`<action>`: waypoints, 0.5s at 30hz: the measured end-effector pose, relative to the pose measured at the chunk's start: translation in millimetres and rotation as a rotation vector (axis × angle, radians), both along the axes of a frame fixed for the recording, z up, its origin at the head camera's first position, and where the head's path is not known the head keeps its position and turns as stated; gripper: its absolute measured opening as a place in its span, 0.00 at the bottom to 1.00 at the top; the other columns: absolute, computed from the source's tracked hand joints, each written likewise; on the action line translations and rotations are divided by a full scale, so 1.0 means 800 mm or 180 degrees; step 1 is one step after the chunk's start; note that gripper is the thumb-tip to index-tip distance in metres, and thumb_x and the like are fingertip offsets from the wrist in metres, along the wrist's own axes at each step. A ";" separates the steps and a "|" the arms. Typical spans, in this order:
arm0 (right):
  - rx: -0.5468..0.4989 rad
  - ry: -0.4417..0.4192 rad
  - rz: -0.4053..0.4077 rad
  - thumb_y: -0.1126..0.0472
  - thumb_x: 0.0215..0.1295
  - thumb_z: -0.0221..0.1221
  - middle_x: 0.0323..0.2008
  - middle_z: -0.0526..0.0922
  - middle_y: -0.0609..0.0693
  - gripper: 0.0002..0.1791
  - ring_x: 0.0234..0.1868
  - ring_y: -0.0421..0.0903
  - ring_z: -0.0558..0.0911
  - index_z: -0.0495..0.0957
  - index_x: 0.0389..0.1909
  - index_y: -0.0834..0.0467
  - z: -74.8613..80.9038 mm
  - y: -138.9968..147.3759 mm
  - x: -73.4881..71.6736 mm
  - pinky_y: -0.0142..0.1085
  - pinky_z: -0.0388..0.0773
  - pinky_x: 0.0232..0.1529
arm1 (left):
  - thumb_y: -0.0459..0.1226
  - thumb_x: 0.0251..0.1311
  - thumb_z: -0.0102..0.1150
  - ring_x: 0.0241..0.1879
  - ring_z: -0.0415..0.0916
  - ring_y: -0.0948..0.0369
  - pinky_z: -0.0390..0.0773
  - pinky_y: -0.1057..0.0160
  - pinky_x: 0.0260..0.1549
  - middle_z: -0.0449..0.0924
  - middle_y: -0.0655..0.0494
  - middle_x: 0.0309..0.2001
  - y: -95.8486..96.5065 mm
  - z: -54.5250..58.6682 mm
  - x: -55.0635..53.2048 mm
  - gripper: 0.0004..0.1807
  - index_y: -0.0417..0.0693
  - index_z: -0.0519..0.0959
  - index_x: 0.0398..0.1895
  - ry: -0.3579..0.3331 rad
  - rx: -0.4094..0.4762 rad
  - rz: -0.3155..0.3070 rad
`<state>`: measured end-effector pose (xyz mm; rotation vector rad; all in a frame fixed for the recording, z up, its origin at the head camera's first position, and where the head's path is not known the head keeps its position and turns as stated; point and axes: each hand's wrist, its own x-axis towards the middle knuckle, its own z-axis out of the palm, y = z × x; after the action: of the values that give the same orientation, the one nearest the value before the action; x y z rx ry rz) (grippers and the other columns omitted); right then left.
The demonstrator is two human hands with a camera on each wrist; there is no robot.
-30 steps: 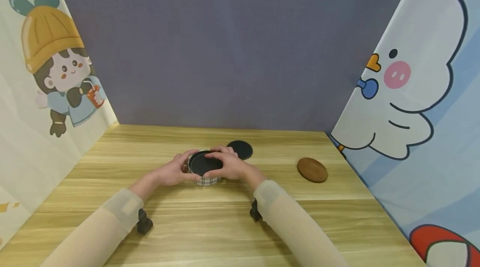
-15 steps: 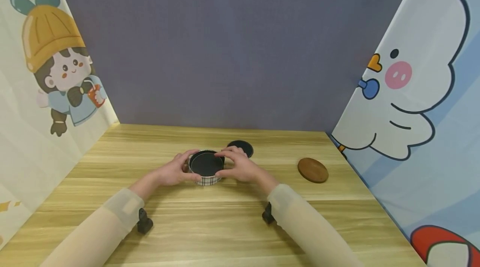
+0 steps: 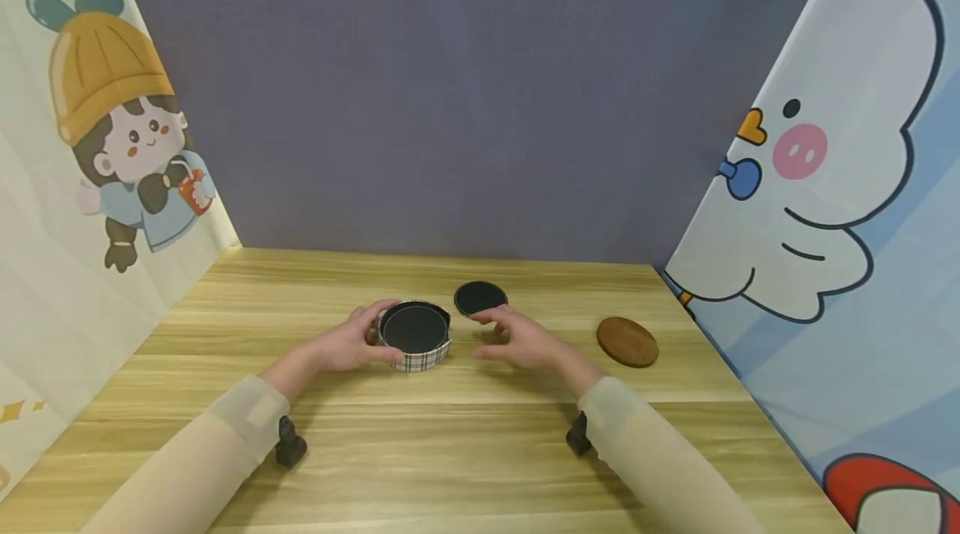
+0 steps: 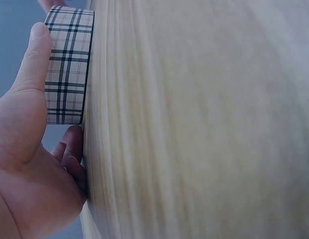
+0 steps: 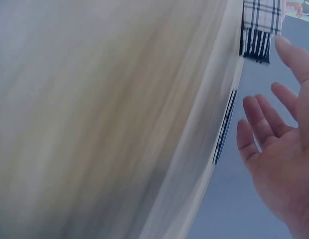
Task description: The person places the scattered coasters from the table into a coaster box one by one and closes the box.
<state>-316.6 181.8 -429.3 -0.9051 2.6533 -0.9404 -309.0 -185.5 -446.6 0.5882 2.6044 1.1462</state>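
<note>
A round plaid coaster holder (image 3: 422, 361), black on the inside, sits on the wooden table near the middle. My left hand (image 3: 352, 341) grips its left side, the thumb along the front wall, as the left wrist view of the holder (image 4: 70, 67) also shows. In the right wrist view the holder's side has a black-and-white striped part (image 5: 256, 46). My right hand (image 3: 528, 342) is off to the right of the holder, holding nothing, fingers loosely bent. Just behind its fingertips lies a flat round black coaster (image 3: 480, 297), with a striped edge in the right wrist view.
A round brown wooden disc (image 3: 627, 341) lies further right on the table (image 3: 420, 451). A grey panel (image 3: 450, 101) rises along the back edge, and printed cartoon panels stand at both sides.
My right hand has let go of the plaid holder's right side and moved right, exposing the whole rim and the black coaster behind. My left hand and the holder stay in place.
</note>
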 end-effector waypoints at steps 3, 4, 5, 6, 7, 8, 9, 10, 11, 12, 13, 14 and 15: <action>0.0042 -0.0014 -0.0033 0.49 0.75 0.71 0.71 0.79 0.58 0.36 0.61 0.52 0.82 0.73 0.79 0.55 0.000 0.012 0.001 0.55 0.79 0.65 | 0.55 0.63 0.80 0.57 0.66 0.49 0.72 0.44 0.59 0.65 0.37 0.63 0.000 0.000 0.000 0.61 0.52 0.51 0.90 -0.0007 -0.0001 0.0003; 0.0053 -0.0026 -0.0046 0.49 0.76 0.71 0.71 0.79 0.58 0.36 0.61 0.52 0.82 0.74 0.79 0.55 -0.001 0.016 0.001 0.54 0.80 0.65 | 0.55 0.63 0.80 0.58 0.65 0.49 0.72 0.44 0.59 0.65 0.37 0.63 0.000 0.001 0.000 0.61 0.52 0.51 0.90 -0.0007 0.0003 0.0004; 0.0071 -0.0028 -0.0057 0.49 0.76 0.71 0.70 0.79 0.57 0.35 0.60 0.51 0.83 0.74 0.79 0.55 -0.001 0.020 0.000 0.54 0.80 0.65 | 0.55 0.63 0.80 0.58 0.65 0.49 0.72 0.44 0.59 0.65 0.37 0.63 0.000 0.001 0.000 0.61 0.52 0.51 0.90 -0.0008 0.0005 0.0005; 0.0085 -0.0038 -0.0072 0.49 0.76 0.71 0.70 0.80 0.57 0.35 0.60 0.51 0.83 0.74 0.78 0.55 -0.001 0.023 0.000 0.53 0.80 0.65 | 0.55 0.63 0.80 0.58 0.65 0.49 0.72 0.44 0.59 0.66 0.37 0.63 0.000 0.001 0.000 0.61 0.52 0.52 0.90 -0.0003 0.0006 0.0004; 0.0100 -0.0046 -0.0088 0.49 0.76 0.71 0.69 0.80 0.57 0.35 0.60 0.51 0.83 0.74 0.78 0.55 -0.002 0.027 0.000 0.54 0.81 0.65 | 0.54 0.63 0.80 0.58 0.66 0.49 0.72 0.44 0.59 0.66 0.37 0.63 0.001 0.000 0.000 0.61 0.52 0.52 0.90 0.0003 0.0008 0.0001; 0.0118 -0.0054 -0.0107 0.49 0.76 0.70 0.69 0.80 0.57 0.35 0.60 0.52 0.83 0.74 0.78 0.54 -0.001 0.030 0.001 0.54 0.81 0.65 | 0.54 0.63 0.80 0.58 0.66 0.49 0.72 0.44 0.59 0.66 0.37 0.63 0.001 0.000 0.000 0.61 0.52 0.52 0.90 0.0006 0.0014 0.0000; 0.0133 -0.0055 -0.0118 0.49 0.77 0.70 0.70 0.80 0.57 0.34 0.61 0.52 0.83 0.74 0.78 0.54 -0.001 0.033 0.000 0.54 0.81 0.65 | 0.54 0.63 0.81 0.58 0.66 0.49 0.72 0.45 0.59 0.66 0.37 0.63 0.001 0.000 0.000 0.60 0.52 0.52 0.90 0.0011 0.0017 -0.0001; 0.0141 -0.0066 -0.0133 0.49 0.77 0.70 0.70 0.79 0.56 0.34 0.61 0.52 0.84 0.74 0.79 0.54 -0.001 0.036 0.001 0.54 0.81 0.65 | 0.54 0.63 0.81 0.58 0.66 0.49 0.72 0.45 0.59 0.66 0.37 0.63 0.001 0.000 -0.001 0.60 0.52 0.52 0.90 0.0011 0.0023 -0.0002; 0.0146 -0.0087 -0.0152 0.48 0.77 0.70 0.70 0.79 0.56 0.35 0.62 0.53 0.83 0.74 0.79 0.54 0.000 0.039 0.002 0.55 0.81 0.66 | 0.54 0.63 0.81 0.58 0.66 0.49 0.72 0.45 0.59 0.66 0.37 0.63 0.001 -0.001 -0.001 0.60 0.52 0.52 0.90 0.0014 0.0023 -0.0002; 0.0149 -0.0100 -0.0166 0.48 0.77 0.70 0.71 0.79 0.56 0.35 0.62 0.53 0.83 0.74 0.79 0.53 0.001 0.042 0.002 0.55 0.80 0.66 | 0.54 0.63 0.81 0.58 0.66 0.49 0.72 0.46 0.58 0.66 0.37 0.63 0.001 -0.001 -0.001 0.60 0.52 0.52 0.90 0.0015 0.0025 -0.0001; 0.0157 -0.0095 -0.0168 0.48 0.77 0.70 0.71 0.79 0.56 0.35 0.63 0.54 0.83 0.74 0.79 0.53 0.001 0.045 0.001 0.55 0.80 0.66 | 0.54 0.63 0.81 0.58 0.66 0.49 0.72 0.46 0.58 0.66 0.37 0.63 0.001 -0.001 -0.001 0.60 0.53 0.52 0.90 0.0013 0.0027 0.0000; 0.0157 -0.0095 -0.0173 0.48 0.77 0.70 0.71 0.78 0.57 0.35 0.63 0.54 0.83 0.74 0.79 0.54 0.001 0.047 0.000 0.55 0.80 0.66 | 0.54 0.63 0.81 0.58 0.67 0.49 0.72 0.46 0.58 0.66 0.37 0.63 0.001 -0.001 -0.001 0.60 0.53 0.52 0.90 0.0009 0.0032 0.0001; 0.0153 -0.0100 -0.0178 0.48 0.76 0.70 0.72 0.78 0.57 0.35 0.63 0.54 0.83 0.74 0.79 0.54 0.001 0.049 0.000 0.55 0.80 0.66 | 0.54 0.63 0.80 0.58 0.67 0.49 0.72 0.47 0.58 0.66 0.37 0.63 0.001 -0.001 -0.001 0.60 0.53 0.52 0.90 0.0006 0.0033 0.0002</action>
<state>-316.8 221.2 -428.2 -0.8029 2.6754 -0.8911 -309.7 -184.8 -447.5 0.5907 2.6019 1.1604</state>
